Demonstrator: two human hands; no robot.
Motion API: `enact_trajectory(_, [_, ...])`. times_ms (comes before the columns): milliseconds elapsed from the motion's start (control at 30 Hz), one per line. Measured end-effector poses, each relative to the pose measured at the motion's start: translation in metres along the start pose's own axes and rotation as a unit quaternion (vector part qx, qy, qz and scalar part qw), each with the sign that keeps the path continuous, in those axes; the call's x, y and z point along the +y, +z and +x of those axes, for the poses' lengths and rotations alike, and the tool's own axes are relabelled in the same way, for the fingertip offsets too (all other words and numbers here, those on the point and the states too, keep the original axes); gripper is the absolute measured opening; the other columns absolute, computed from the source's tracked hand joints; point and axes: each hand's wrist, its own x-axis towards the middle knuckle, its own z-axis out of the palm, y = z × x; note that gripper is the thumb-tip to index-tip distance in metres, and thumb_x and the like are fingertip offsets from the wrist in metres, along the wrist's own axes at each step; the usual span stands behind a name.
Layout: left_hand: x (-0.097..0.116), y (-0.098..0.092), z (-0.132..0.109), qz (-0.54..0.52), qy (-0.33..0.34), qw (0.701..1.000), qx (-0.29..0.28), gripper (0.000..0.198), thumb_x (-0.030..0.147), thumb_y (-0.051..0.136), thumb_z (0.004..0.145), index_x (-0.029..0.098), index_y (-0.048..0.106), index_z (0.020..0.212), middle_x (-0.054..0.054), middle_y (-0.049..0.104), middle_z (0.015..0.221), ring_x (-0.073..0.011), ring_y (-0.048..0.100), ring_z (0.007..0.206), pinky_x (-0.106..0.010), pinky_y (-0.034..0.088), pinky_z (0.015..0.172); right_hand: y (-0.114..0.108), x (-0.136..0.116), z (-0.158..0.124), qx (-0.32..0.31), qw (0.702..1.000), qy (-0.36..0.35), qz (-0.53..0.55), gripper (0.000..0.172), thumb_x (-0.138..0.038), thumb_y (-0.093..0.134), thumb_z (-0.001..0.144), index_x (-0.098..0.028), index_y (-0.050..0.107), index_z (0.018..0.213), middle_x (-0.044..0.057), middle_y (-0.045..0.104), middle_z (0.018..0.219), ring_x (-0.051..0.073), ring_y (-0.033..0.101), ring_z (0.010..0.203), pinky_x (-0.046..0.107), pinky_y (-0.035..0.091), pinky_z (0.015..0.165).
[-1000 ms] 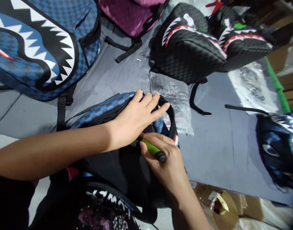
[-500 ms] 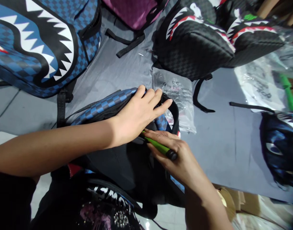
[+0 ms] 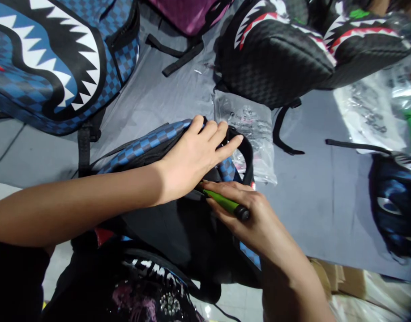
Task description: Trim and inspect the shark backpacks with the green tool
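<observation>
A blue-and-black checkered backpack [image 3: 188, 241] lies opened in front of me, its black lining facing up. My left hand [image 3: 195, 156] reaches across it, fingers bent over the checkered far edge and gripping the fabric. Just below, my right hand [image 3: 246, 210] is closed around a slim tool with a green handle [image 3: 222, 201] and a black end cap. The tool's tip points into the bag under my left palm, so its working end is hidden. Beside my left fingertips stands the bag's black carry loop [image 3: 248, 156].
On the grey table [image 3: 302, 192] are a large blue shark-mouth backpack [image 3: 57, 67], a pink bag [image 3: 188, 15], two black shark-mouth bags [image 3: 276, 67] and a dark blue bag [image 3: 393, 205]. A clear plastic packet [image 3: 259, 134] lies behind my hands. Cardboard boxes [image 3: 346, 281] stand below the edge.
Both hands keep nearly the same place and hold on the backpack and the green-handled tool. The view has shifted slightly.
</observation>
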Motion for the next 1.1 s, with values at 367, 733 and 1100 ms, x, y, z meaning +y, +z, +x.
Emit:
enact_trajectory(367, [0.0,-0.001,0.0,-0.007,0.0,1.0,-0.008,0.08,0.031,0.057,0.086,0.027,0.022,0.158,-0.008,0.036,0.158,-0.0354,0.036,0.139,-0.054,0.027,0.115,-0.007,-0.004,0.006,-0.038,0.998,-0.005,-0.047,0.032,-0.015,0.059,0.088,-0.026,0.072,0.114,0.005,0.076,0.106,0.024,0.071,0.095,0.041,0.057,0.087])
enact_trajectory(733, [-0.002,-0.001,0.0,-0.016,0.002,1.0,-0.011,0.077,0.027,0.053,0.087,0.026,0.023,0.157,-0.009,0.037,0.157,-0.0349,0.035,0.139,-0.054,0.027,0.114,-0.006,-0.012,0.006,-0.025,0.993,0.014,-0.118,0.027,-0.017,0.059,0.088,-0.024,0.072,0.111,0.005,0.077,0.098,0.023,0.072,0.089,0.038,0.055,0.083])
enact_trajectory(1100, [-0.002,-0.002,0.002,-0.035,0.002,0.999,-0.034,0.08,0.028,0.054,0.088,0.029,0.017,0.158,-0.008,0.033,0.158,-0.0379,0.031,0.141,-0.058,0.026,0.114,0.0,-0.014,0.001,0.007,0.995,0.013,-0.095,0.024,-0.021,0.058,0.092,-0.023,0.07,0.112,0.004,0.076,0.103,0.022,0.07,0.092,0.039,0.05,0.084])
